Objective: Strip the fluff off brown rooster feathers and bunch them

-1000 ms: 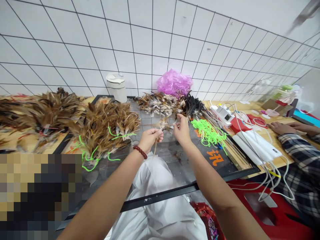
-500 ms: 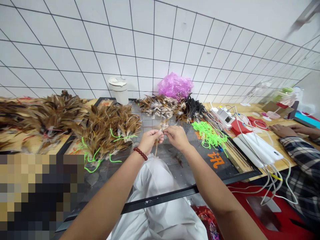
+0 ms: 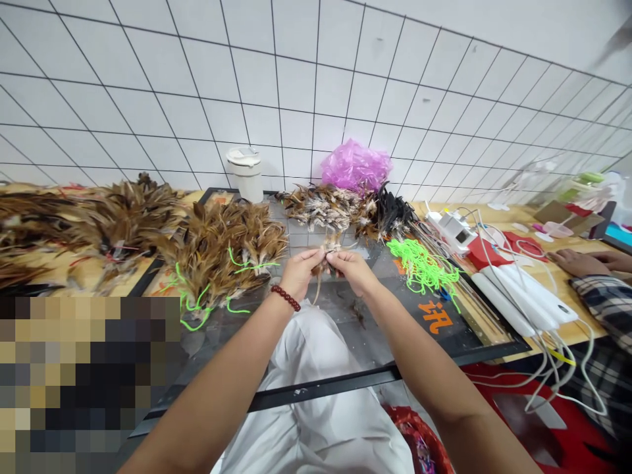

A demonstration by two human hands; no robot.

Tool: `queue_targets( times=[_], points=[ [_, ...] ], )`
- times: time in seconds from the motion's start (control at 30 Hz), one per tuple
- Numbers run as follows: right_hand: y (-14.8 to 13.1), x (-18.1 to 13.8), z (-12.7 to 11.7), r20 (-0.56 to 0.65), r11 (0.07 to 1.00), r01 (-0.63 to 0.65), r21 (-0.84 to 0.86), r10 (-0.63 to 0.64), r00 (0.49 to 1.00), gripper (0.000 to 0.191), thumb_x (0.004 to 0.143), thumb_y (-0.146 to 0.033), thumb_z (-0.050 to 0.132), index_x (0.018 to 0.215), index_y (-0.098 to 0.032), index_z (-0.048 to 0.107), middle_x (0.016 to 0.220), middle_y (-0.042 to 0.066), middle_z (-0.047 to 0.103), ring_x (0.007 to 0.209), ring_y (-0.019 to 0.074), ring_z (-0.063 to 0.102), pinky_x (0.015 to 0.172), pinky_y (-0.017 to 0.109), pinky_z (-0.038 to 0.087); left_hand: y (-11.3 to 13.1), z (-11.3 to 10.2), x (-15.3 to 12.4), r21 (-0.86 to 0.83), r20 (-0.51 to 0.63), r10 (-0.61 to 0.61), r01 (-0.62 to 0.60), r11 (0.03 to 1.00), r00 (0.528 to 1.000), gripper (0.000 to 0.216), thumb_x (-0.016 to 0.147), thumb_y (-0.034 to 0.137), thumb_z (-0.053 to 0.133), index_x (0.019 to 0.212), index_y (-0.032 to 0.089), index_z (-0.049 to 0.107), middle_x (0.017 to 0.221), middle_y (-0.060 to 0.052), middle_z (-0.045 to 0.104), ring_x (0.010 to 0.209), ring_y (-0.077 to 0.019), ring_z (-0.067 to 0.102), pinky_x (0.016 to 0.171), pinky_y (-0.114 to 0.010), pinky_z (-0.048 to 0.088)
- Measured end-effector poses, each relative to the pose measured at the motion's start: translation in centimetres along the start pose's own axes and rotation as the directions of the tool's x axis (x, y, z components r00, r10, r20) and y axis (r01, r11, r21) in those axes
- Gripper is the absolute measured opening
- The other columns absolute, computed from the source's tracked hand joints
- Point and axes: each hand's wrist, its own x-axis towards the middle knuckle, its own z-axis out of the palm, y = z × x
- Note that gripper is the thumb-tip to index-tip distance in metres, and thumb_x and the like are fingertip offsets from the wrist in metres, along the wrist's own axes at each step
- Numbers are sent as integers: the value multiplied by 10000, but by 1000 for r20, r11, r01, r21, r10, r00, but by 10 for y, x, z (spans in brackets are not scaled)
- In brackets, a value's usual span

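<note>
White gridded wall (image 3: 207,85) backs one table (image 3: 101,283). Nearer than the pink bag (image 3: 355,166), the left hand (image 3: 301,271) and right hand (image 3: 356,271) pinch what seems a feather tuft (image 3: 332,239) in their fingers; a slack pinch could let it scatter. Count: one bag, two pinching hands, one tuft.

Your left hand (image 3: 300,271) and right hand (image 3: 353,270) come together in front of you, their fingertips (image 3: 318,255) nearly meeting. Each hand is pinched, thumb against curled fingers, with its back turned partly up toward you. Your left arm (image 3: 222,365) and right arm (image 3: 419,362), both bare, reach forward and slant inward, spreading wide apart behind the hands. Just behind them, your left wrist (image 3: 280,312) and right wrist (image 3: 376,297) look fairly straight, at about the same height.
</note>
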Motion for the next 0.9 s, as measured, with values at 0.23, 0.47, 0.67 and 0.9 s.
queue_targets(
  times=[0.23,0.47,0.67,0.9],
  points=[
    [1,3,-11,-10,969,133,-208,-138,990,381,705,-529,649,637,-157,598,549,-25,546,508,80,418,512,215,316,-1,-4,3,-24,-50,-33,32,999,998,320,515,309,833,737,114,711,704,-44,680,606,-99,570,584,-228,430],
    [-8,-6,-14,36,781,237,-578,-265,964,333,795,-433,573,601,-163,567,520,-49,448,510,78,367,521,213,287,0,-4,4,-68,-142,-34,24,997,989,294,499,263,840,713,116,705,714,-50,685,628,-100,586,605,-228,454],
    [-10,-10,-7,-42,631,152,-760,-281,959,260,805,-373,573,642,-184,648,550,-24,553,529,99,450,536,221,296,-5,0,0,52,-99,-44,50,997,994,396,456,337,858,740,103,715,678,-51,679,591,-110,584,591,-253,472],
    [-13,-15,-6,-120,563,89,-822,-323,939,231,765,-436,634,690,-221,674,591,-9,624,541,121,499,523,233,302,-8,-4,3,113,-54,-24,30,993,998,352,527,388,823,690,107,688,606,-29,631,592,-112,578,598,-243,469]
  ],
)
